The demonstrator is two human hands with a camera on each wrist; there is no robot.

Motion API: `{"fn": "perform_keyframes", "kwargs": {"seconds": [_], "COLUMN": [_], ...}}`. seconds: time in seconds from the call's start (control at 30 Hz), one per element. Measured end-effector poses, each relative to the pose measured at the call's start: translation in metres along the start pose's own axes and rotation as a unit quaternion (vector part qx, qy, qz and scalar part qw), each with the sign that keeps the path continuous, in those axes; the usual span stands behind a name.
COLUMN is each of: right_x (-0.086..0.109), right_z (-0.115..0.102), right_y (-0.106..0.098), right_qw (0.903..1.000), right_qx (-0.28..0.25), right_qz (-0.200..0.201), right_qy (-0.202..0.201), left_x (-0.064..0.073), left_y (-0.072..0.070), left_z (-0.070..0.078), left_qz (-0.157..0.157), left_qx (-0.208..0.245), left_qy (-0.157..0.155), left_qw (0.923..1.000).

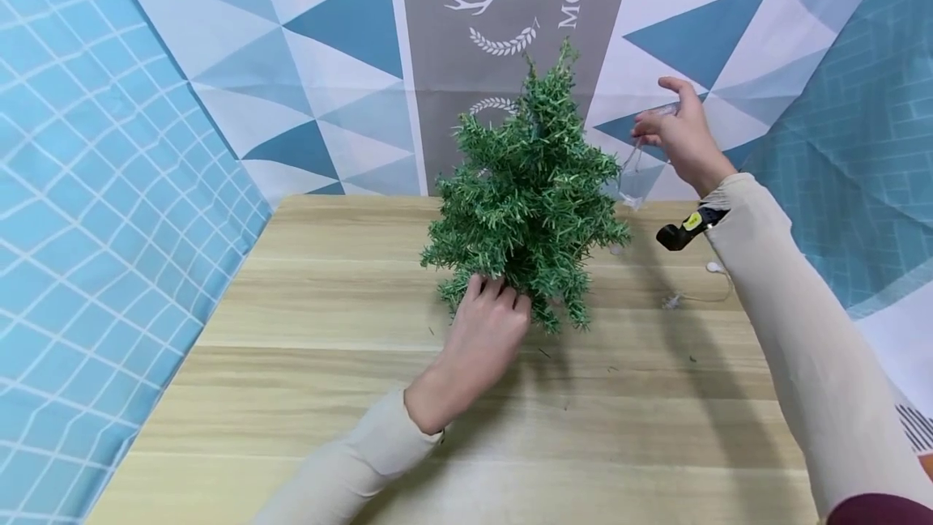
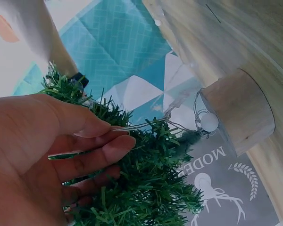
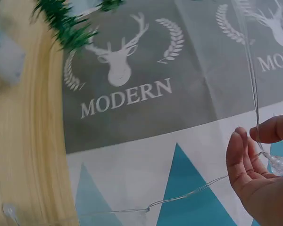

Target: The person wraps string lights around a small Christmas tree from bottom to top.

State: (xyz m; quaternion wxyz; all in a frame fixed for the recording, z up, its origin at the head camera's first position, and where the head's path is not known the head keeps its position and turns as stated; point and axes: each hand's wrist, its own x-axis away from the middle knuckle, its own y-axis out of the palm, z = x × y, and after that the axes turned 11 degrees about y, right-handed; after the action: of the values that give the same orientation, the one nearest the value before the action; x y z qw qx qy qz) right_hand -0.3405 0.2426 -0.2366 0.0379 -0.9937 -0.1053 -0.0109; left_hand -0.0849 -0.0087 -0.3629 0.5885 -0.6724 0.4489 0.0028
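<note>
A small green artificial tree (image 1: pixel 528 193) stands upright on the wooden table, its round wooden base (image 2: pixel 245 110) visible in the left wrist view. At the lower front branches, my left hand (image 1: pixel 488 335) pinches a thin wire (image 2: pixel 144 125) between thumb and forefinger. That wire runs toward a coil and a whitish round piece (image 2: pixel 208 122) beside the base. Raised to the right of the tree, my right hand (image 1: pixel 681 136) holds the string lights' clear wire (image 3: pixel 253 77) between thumb and fingers. One clear bulb (image 3: pixel 278 165) lies against that palm, and more wire hangs below.
Another length of light string (image 1: pixel 710 298) lies on the table (image 1: pixel 328 395) under my right forearm. Fallen green needles dot the tabletop in front of the tree. Behind stands a patterned cloth backdrop (image 1: pixel 342 47), with a blue tiled sheet (image 1: pixel 109 144) at left.
</note>
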Motion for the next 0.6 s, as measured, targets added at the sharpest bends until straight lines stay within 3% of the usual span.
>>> {"fn": "perform_keyframes", "kwargs": {"seconds": [0.07, 0.17, 0.3, 0.43, 0.6], "right_x": [-0.003, -0.006, -0.008, -0.011, -0.016], "right_z": [-0.003, -0.01, -0.023, -0.036, -0.052], "right_y": [0.001, 0.003, 0.006, 0.011, 0.023], "right_qw": [0.9979, 0.9954, 0.998, 0.9989, 0.9964], "right_qx": [-0.062, -0.089, -0.05, -0.002, 0.068], "right_qz": [-0.006, -0.01, -0.024, -0.04, -0.05], "right_qy": [0.02, 0.035, 0.029, 0.022, 0.004], "left_x": [0.002, 0.006, 0.012, 0.019, 0.026], "left_y": [-0.001, -0.005, -0.015, -0.03, -0.047], "left_z": [0.0, -0.001, -0.005, -0.012, -0.033], "left_qz": [0.008, 0.044, 0.132, 0.225, 0.278], "left_qx": [0.003, 0.015, 0.036, 0.041, 0.041], "left_qy": [0.005, 0.022, 0.06, 0.102, 0.099], "left_qw": [0.9999, 0.9987, 0.9887, 0.9682, 0.9546]}}
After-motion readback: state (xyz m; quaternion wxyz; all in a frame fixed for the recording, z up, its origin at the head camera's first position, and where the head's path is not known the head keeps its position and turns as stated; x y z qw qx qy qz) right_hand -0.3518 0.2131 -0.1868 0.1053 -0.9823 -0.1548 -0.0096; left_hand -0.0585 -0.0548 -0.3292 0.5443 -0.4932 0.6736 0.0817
